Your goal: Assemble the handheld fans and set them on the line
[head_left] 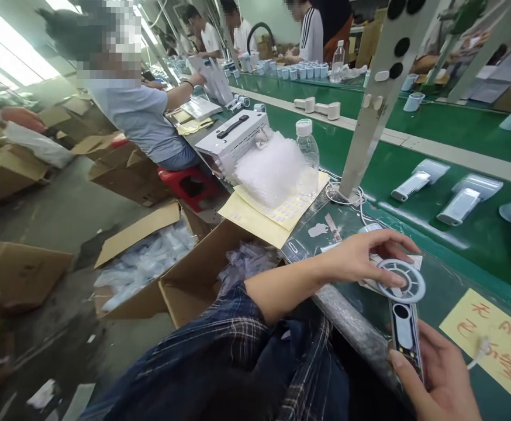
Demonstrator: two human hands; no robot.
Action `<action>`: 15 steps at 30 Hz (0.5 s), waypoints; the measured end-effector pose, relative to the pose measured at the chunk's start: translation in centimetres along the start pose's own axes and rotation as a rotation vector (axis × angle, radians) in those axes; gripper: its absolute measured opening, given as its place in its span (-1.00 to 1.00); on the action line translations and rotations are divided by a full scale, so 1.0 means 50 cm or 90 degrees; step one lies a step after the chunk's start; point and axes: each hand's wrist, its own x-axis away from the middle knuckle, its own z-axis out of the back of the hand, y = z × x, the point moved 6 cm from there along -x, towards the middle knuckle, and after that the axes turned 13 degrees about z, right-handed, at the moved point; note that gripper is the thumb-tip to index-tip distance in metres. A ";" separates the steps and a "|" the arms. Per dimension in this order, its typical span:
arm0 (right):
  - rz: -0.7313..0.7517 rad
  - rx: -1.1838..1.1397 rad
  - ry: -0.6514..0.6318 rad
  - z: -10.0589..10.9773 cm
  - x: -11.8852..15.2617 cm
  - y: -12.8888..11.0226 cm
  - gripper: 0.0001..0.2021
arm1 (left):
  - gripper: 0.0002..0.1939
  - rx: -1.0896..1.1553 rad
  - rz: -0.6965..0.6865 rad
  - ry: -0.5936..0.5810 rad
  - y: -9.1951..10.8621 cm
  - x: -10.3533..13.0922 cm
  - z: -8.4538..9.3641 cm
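Observation:
The thumb of my left hand (365,257) lies on a round, light-blue spoked ring (418,287), with the fingers curled over its far side. Below the ring, my right hand (439,365) grips a narrow handle-shaped housing (404,327) between thumb and fingers. A black circle and a pale oblong panel show on the housing's upper face. The ring overlaps the housing's top end; whether they are joined I cannot tell. Under my left hand lie some small white pieces, partly hidden. Beside my right hand is a yellow note (492,345) with red handwriting.
Several light-blue handheld devices (466,199) lie on the green conveyor (369,216) beyond a metal post (369,117). To the left are a plastic bottle (307,158), a white bag (273,166) and open cartons (194,269) of plastic bags. A co-worker (128,111) sits further back.

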 end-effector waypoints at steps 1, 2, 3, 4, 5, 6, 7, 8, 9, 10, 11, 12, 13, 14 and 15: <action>-0.009 0.007 -0.003 -0.001 -0.001 0.002 -0.15 | -0.30 0.024 0.013 -0.025 -0.005 -0.002 0.009; -0.015 0.007 -0.009 -0.002 -0.001 0.001 -0.14 | -0.28 0.026 0.010 -0.039 -0.004 0.001 0.024; -0.017 0.001 -0.012 -0.003 -0.001 -0.003 -0.14 | -0.27 0.003 -0.011 -0.031 0.004 0.009 0.048; -0.015 -0.010 -0.009 -0.002 0.000 -0.010 -0.15 | -0.31 -0.048 -0.045 0.009 0.016 0.023 0.084; -0.012 -0.026 0.002 0.000 0.000 -0.018 -0.16 | -0.37 -0.123 -0.070 0.068 0.029 0.041 0.128; -0.005 -0.042 0.023 0.003 0.000 -0.029 -0.19 | -0.50 -0.231 -0.100 0.188 0.047 0.067 0.186; 0.002 -0.058 0.048 0.007 -0.001 -0.042 -0.22 | -0.68 -0.385 -0.082 0.328 0.059 0.096 0.248; 0.005 -0.072 0.073 0.010 -0.002 -0.055 -0.26 | -0.75 -0.558 -0.012 0.430 0.065 0.123 0.307; 0.006 -0.085 0.095 0.011 -0.003 -0.068 -0.31 | -0.71 -0.732 0.091 0.470 0.061 0.146 0.360; 0.004 -0.100 0.112 0.009 -0.005 -0.081 -0.35 | -0.67 -0.873 0.186 0.482 0.055 0.166 0.407; 0.001 -0.115 0.125 0.005 -0.007 -0.093 -0.39 | -0.66 -0.906 0.216 0.488 0.054 0.185 0.446; -0.003 -0.130 0.130 -0.001 -0.009 -0.103 -0.41 | -0.65 -0.936 0.236 0.485 0.050 0.199 0.474; -0.006 -0.142 0.131 -0.007 -0.011 -0.111 -0.42 | -0.65 -0.953 0.247 0.476 0.047 0.207 0.494; -0.004 -0.151 0.129 -0.013 -0.012 -0.117 -0.42 | -0.69 -0.957 0.247 0.465 0.044 0.211 0.506; 0.001 -0.157 0.122 -0.019 -0.013 -0.122 -0.42 | -0.74 -0.966 0.251 0.454 0.043 0.211 0.512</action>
